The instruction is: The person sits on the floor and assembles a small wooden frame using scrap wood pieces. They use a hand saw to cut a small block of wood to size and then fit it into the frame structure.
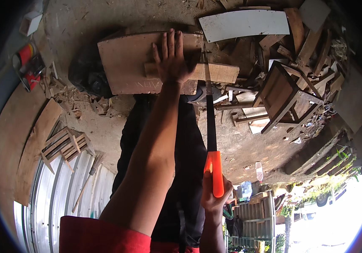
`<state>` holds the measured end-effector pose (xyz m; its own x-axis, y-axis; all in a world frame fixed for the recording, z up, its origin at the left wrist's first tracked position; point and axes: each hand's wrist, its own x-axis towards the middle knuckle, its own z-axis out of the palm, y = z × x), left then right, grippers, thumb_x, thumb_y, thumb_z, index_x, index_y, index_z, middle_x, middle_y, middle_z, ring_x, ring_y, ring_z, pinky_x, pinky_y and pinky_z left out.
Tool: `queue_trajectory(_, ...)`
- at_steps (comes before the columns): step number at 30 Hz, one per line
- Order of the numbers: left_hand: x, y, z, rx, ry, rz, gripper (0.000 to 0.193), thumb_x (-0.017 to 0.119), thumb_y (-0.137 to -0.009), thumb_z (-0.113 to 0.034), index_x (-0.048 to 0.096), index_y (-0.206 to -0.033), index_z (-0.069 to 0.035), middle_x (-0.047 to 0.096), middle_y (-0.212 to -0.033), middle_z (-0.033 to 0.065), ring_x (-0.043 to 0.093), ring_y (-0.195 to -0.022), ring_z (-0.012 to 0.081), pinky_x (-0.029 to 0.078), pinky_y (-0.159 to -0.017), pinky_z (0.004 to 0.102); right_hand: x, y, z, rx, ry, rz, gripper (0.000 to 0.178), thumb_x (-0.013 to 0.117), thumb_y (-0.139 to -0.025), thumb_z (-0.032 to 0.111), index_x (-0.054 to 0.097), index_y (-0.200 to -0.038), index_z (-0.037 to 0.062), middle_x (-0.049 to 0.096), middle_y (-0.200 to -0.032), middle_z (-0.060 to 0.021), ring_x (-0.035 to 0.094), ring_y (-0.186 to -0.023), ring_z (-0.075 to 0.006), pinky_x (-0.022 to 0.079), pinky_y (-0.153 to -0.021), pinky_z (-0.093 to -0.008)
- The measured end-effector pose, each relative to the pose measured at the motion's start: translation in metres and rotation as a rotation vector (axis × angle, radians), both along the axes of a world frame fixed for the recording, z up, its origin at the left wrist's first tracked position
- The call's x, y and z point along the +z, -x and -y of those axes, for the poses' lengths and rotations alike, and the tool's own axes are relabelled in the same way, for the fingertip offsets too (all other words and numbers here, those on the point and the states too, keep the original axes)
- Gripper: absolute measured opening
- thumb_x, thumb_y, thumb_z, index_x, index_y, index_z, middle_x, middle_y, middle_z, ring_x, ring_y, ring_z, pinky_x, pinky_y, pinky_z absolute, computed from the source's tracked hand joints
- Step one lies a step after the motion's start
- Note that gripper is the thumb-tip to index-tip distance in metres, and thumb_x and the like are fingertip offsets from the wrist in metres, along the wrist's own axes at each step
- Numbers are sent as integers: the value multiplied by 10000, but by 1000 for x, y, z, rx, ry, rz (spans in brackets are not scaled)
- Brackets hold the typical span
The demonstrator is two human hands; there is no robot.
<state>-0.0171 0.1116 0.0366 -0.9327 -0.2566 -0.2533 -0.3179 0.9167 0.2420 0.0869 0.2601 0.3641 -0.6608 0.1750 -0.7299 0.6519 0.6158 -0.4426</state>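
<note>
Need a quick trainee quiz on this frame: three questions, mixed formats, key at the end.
1. Multiple choice: in this view, the blade of the saw crosses which thing?
A) broom
B) wooden strip
C) plastic bottle

2. True or false: the left hand is clenched into a fist.

3. Fill in: the right hand grips the saw by its ____-coloured handle.

Key:
1. B
2. False; it lies flat with its fingers extended.
3. orange

Across my brown wooden worktop (126,63) lies a wood strip (221,73), overhanging its right edge, beside my spread left fingers (171,45)
</note>
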Motion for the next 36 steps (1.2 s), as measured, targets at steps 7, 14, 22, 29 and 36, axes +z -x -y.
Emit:
queue_trajectory(7, -3, -1, 1, 0, -7, -3, 969, 622, -808, -573, 199, -1567, -144, 172, -1636, 54, 90, -1528, 238, 5, -1221, 536, -16, 3, 5, -134, 57, -19, 163, 661, -903, 111, 619, -808, -14, 539, -545, -84, 588, -470, -167, 426, -461, -306)
queue_trajectory(14, -2, 0, 1, -2, -2, 17, 962, 637, -807, -539, 205, -1566, -135, 154, -1643, 62, 90, -1527, 248, 22, -1219, 540, -38, 21, 22, -68, 5, -37, 183, 666, -917, 108, 608, -782, -2, 587, -573, -113, 620, -484, -238, 440, -462, -332)
queue_trajectory(22, 3, 4, -1, -18, 2, 60, 995, 631, -804, -586, 183, -1571, -137, 162, -1640, 64, 86, -1528, 245, 22, -1218, 534, -54, 49, 17, -60, 3, -42, 124, 662, -907, 71, 638, -825, -19, 602, -587, -100, 645, -514, -181, 460, -472, -301)
queue_trajectory(29, -3, -1, 0, -27, 43, 17, 1004, 641, -795, -595, 196, -1564, -126, 165, -1636, 73, 98, -1526, 259, 43, -1216, 539, -20, 33, 18, -42, -8, -93, 155, 672, -903, 91, 627, -780, 9, 599, -564, -100, 636, -471, -225, 447, -435, -312)
queue_trajectory(36, 8, -8, -3, -18, 7, 23, 971, 637, -810, -565, 211, -1561, -122, 165, -1635, 85, 110, -1524, 268, 55, -1211, 553, -69, 34, 18, -94, 44, -127, 225, 673, -925, 137, 592, -751, 20, 557, -539, -96, 550, -425, -196, 411, -430, -331)
